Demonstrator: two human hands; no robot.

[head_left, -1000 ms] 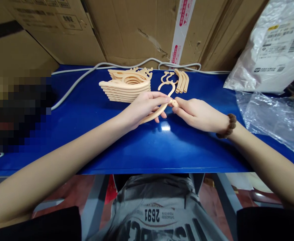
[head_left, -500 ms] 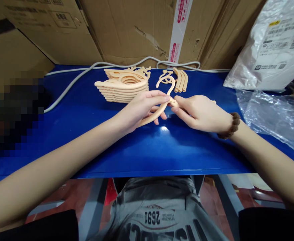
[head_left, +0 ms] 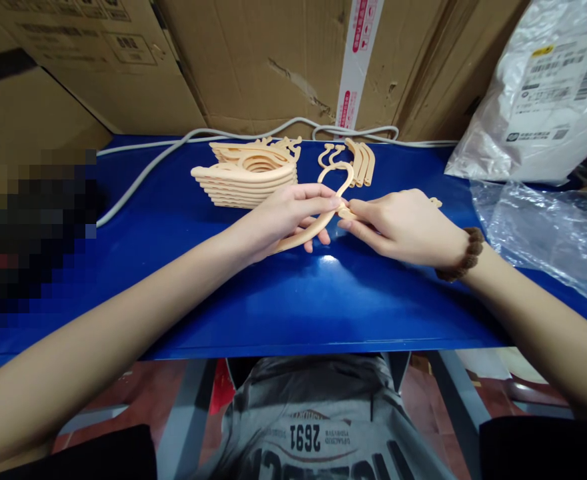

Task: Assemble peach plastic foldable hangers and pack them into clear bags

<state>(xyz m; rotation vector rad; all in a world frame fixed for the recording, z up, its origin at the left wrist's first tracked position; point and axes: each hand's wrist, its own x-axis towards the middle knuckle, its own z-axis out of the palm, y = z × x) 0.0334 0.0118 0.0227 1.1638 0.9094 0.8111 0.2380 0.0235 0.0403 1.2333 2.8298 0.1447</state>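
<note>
A cream plastic hanger piece (head_left: 307,235) with a curved hook is pinched by my left hand (head_left: 293,210), its arm running down under the palm. Close beside it, my right hand (head_left: 403,223) pinches another cream piece (head_left: 345,213) against the base of the hook; most of that piece is hidden by the hand. The fingertips of both hands nearly meet. To the left stands a stack of cream hanger parts (head_left: 246,177). Behind the hands lie small cream hooks (head_left: 326,155) and several curved cream arms (head_left: 363,163).
The blue table (head_left: 273,307) bears a white cable (head_left: 148,175) along its back and left. Cardboard boxes (head_left: 253,60) stand behind. On the right are a white plastic parcel (head_left: 533,100) and crumpled clear plastic (head_left: 538,227).
The hook has tilted, its curve now lower and nearer the small hooks. The piece at my right fingertips has turned and sits closer against the hook's base. A small cream end shows more beyond my right hand.
</note>
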